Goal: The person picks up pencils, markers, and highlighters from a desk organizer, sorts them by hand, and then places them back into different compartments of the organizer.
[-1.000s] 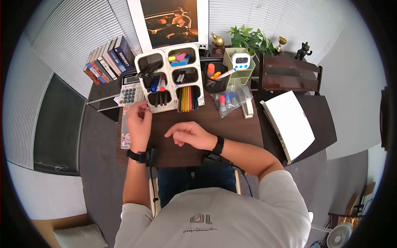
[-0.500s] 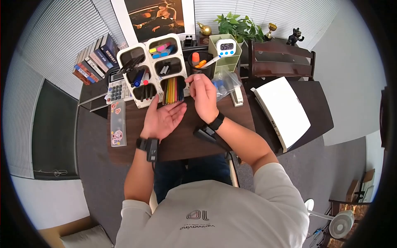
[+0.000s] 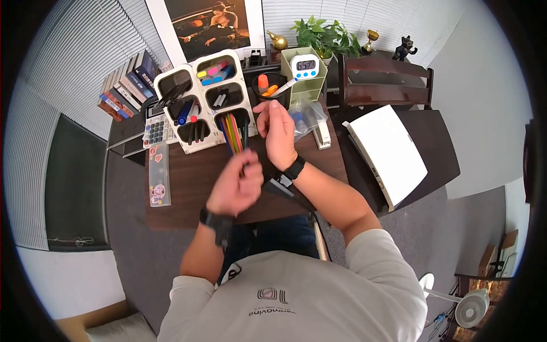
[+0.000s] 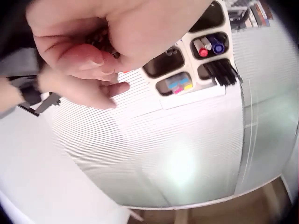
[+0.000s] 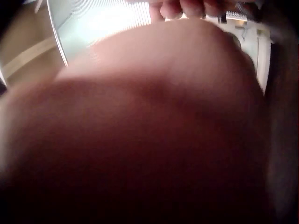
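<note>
The left hand [image 3: 235, 185] curls its fingers round the lower ends of the coloured pencils [image 3: 232, 134], which lean out of the front right compartment of the white organiser [image 3: 209, 121]. Skin fills the top of the left wrist view, where the left hand [image 4: 140, 28] has dark ends showing inside its curled fingers. Beside the organiser's right edge the right hand [image 3: 279, 137] hangs with loosely bent fingers, nothing visible in it. Part of the clear plastic bag [image 3: 307, 117] is behind it. Dark, blurred skin of the right hand [image 5: 154, 116] covers most of the right wrist view.
Left of the organiser are a calculator [image 3: 156, 131] and a stickered case [image 3: 160, 176]. To the right stand a black pen cup [image 3: 268, 98], a green holder with a timer [image 3: 305, 66] and a white stapler [image 3: 322, 135]. A white box [image 3: 387, 154] is farther right.
The left hand moved from the stickered case's side to the pencils and went from palm-up to curled round their ends. The right hand rose to the organiser's right edge. The pencils now lean more.
</note>
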`<act>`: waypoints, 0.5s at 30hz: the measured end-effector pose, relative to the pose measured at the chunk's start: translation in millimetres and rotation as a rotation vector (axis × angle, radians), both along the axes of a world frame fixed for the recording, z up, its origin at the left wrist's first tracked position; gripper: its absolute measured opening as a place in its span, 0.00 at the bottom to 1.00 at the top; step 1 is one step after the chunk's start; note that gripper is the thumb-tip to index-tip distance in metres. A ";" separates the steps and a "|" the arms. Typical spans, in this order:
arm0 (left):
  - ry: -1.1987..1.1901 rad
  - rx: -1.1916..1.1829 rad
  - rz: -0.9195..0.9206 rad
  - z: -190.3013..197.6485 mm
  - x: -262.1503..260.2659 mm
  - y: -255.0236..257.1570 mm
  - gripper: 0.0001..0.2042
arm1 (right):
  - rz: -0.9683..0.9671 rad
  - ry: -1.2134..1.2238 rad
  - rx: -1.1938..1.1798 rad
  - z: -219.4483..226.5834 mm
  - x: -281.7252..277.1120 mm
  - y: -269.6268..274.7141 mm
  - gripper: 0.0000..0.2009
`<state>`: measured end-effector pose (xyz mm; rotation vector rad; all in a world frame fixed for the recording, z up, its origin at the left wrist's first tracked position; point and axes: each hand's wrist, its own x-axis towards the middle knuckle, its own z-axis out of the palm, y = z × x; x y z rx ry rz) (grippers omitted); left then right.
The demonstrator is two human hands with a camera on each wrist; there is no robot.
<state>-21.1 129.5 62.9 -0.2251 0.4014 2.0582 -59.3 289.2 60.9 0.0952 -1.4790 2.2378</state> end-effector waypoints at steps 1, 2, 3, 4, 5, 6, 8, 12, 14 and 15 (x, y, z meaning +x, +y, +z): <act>0.053 -0.096 -0.031 3.0 24.1 -6.6 0.07 | 0.034 -0.014 -0.030 -2.7 0.2 -0.2 0.19; 0.103 -0.194 -0.064 6.3 47.5 -13.9 0.05 | 0.029 -0.021 -0.038 -4.9 1.4 -1.5 0.19; 0.192 -0.325 -0.026 12.0 67.7 -19.8 0.05 | 0.084 -0.024 -0.021 -6.3 2.9 -4.4 0.19; 0.281 -0.457 0.013 15.9 82.8 -25.8 0.04 | 0.141 -0.028 -0.006 -7.5 5.2 -8.0 0.19; 0.365 -0.507 0.060 15.4 90.9 -32.4 0.05 | 0.208 -0.062 -0.024 -7.0 8.1 -11.1 0.18; 0.353 -0.514 0.063 11.7 90.6 -39.9 0.05 | 0.215 -0.072 -0.032 -10.0 11.5 -15.6 0.18; 0.765 -0.775 0.168 2.2 79.5 -57.9 0.06 | 0.390 -0.094 0.038 -13.7 16.1 -25.1 0.18; 1.451 -1.245 0.441 -18.6 37.5 -61.8 0.09 | 0.630 0.085 0.337 -28.3 29.5 -47.4 0.22; 1.519 -1.341 0.411 -28.5 29.9 -60.7 0.11 | 0.672 -0.046 0.441 -18.5 41.1 -48.9 0.26; 1.586 -1.445 0.382 -28.1 28.4 -57.2 0.13 | 0.599 -0.032 0.512 -20.9 39.9 -50.8 0.23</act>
